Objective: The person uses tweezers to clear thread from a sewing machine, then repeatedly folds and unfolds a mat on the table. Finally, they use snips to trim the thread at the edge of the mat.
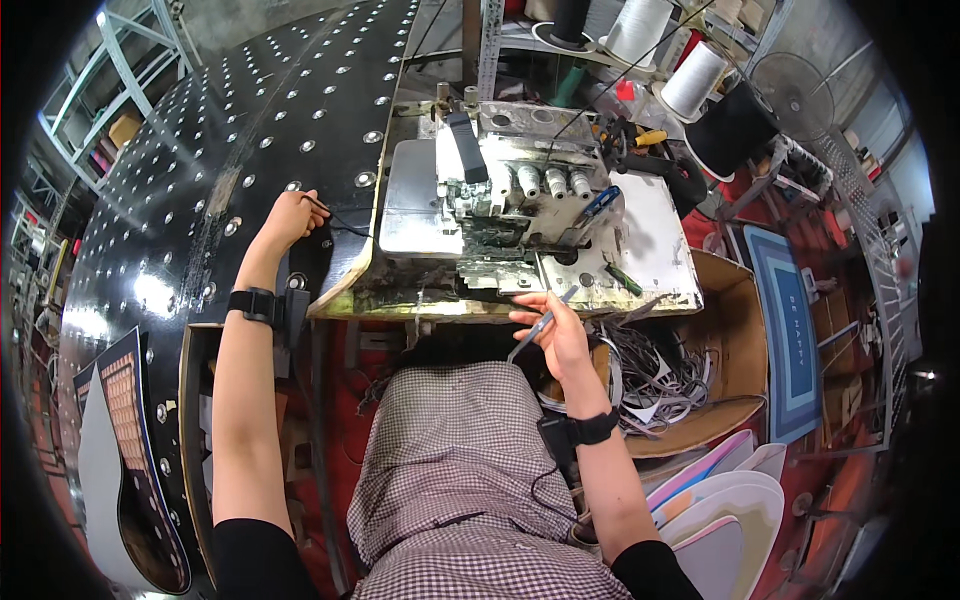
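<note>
In front of me stands an industrial sewing machine [510,215] with worn metal parts and a row of tension knobs [543,182]. My left hand [290,220] is at the machine's left, over the black studded table, its fingers pinched on a thin black cord [346,227] that runs toward the machine. My right hand [562,345] is just below the machine bed's front edge, closed around grey-blue tweezers [541,326] with a bent tip pointing down toward my lap. A blue cutter knife [598,204] and a small green-handled tool [624,278] lie on the machine bed.
The studded black table [200,200] spreads to the left. A cardboard box [735,345] of grey trimmings [665,380] stands at right, near a blue mat [785,330] and several curved mats [725,510]. Thread cones [692,80] and a fan [795,95] are behind.
</note>
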A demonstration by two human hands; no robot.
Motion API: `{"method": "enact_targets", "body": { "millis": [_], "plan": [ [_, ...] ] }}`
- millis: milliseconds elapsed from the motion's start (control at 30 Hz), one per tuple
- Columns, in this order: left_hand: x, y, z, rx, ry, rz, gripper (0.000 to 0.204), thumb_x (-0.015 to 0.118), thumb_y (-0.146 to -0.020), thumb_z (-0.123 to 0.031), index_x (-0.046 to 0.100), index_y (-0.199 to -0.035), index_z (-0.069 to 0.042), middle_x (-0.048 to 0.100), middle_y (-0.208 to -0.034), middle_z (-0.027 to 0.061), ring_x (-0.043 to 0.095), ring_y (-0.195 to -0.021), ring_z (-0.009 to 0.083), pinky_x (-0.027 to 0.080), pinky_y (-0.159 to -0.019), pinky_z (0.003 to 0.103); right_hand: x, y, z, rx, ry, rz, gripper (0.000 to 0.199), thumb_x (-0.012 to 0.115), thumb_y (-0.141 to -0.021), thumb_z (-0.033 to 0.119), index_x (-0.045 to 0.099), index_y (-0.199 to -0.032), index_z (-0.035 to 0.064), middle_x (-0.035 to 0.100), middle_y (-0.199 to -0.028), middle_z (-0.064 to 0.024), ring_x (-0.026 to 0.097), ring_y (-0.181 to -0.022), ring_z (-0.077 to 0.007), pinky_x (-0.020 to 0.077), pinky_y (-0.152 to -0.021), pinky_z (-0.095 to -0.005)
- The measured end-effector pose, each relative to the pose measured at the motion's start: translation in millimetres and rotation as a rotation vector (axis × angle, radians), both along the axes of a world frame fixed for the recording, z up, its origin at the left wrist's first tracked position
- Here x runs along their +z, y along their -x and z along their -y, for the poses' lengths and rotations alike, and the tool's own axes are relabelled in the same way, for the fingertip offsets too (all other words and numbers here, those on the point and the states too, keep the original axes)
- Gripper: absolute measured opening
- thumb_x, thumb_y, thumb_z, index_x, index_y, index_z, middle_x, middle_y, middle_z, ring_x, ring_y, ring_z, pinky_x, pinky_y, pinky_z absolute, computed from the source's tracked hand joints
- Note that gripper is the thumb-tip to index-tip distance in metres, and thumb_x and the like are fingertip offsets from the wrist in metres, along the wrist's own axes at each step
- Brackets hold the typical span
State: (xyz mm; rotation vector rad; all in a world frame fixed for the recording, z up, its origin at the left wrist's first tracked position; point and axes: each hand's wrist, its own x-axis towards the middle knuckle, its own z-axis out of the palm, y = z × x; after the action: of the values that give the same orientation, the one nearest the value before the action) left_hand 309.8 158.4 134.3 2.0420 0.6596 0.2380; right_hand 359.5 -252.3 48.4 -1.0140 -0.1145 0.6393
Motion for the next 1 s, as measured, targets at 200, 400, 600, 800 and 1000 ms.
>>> {"method": "enact_targets", "body": {
  "millis": [200,400,600,800,1000],
  "plan": [
    [2.5,2.2,2.9,0.1,0.044,-0.018,0.037,0.038,-0.093,-0.018,0.063,-0.075,0.002,0.06,-0.063,0.0066,0.052,-0.052,0.0133,0.04,-0.045,0.025,-11.8,-8.6,-7.7,-0.031,0.137,0.133,0.041,0.034,-0.097,0.033,0.059,-0.091,0.0004,0.063,-0.094,-0.0116,0.063,-0.082,-0.0164,0.0526,-0.065,-0.0274],
    [-1.7,22.8,-35.2,0.219,0.012,-0.022,0.038,0.038,-0.094,-0.021,0.064,-0.079,0.003,0.06,-0.067,0.0073,0.053,-0.054,0.0133,0.042,-0.048,0.026,-12.7,-11.9,-8.3,-0.081,0.119,0.17,0.04,0.035,-0.096,0.032,0.059,-0.085,0.0015,0.064,-0.094,-0.0146,0.063,-0.078,-0.0163,0.0494,-0.064,-0.0254],
    [11.9,53.1,-48.1,0.229,0.06,-0.091,0.034,0.038,-0.093,-0.021,0.064,-0.085,0.0,0.061,-0.072,0.0035,0.051,-0.058,0.0095,0.04,-0.05,0.022,2.3,-40.6,-23.8,-0.116,0.133,0.262,0.041,0.035,-0.096,0.032,0.058,-0.08,0.0027,0.064,-0.093,-0.0145,0.063,-0.077,-0.0164,0.0483,-0.063,-0.0263],
    [45.8,138.2,-22.3,0.005,0.242,-0.026,0.03,0.061,-0.082,-0.017,0.059,-0.111,-0.008,0.062,-0.099,0.0035,0.056,-0.075,0.0074,0.044,-0.061,0.021,11.6,-65.2,-46.3,-0.041,0.107,0.394,0.032,0.043,-0.093,0.031,0.059,-0.085,0.0045,0.059,-0.109,-0.0176,0.061,-0.091,-0.022,0.0493,-0.069,-0.0312],
    [50.0,312.4,-9.4,0.422,-0.362,-0.029,0.052,0.066,-0.079,-0.014,0.045,-0.125,-0.004,0.051,-0.122,0.0143,0.051,-0.108,0.0239,0.043,-0.09,0.034,32.8,-33.0,-19.1,-0.145,0.22,0.393,0.018,0.046,-0.086,0.024,0.061,-0.087,0.013,0.058,-0.087,-0.0009,0.055,-0.083,-0.0095,0.0429,-0.07,-0.0232]
  ]
}}
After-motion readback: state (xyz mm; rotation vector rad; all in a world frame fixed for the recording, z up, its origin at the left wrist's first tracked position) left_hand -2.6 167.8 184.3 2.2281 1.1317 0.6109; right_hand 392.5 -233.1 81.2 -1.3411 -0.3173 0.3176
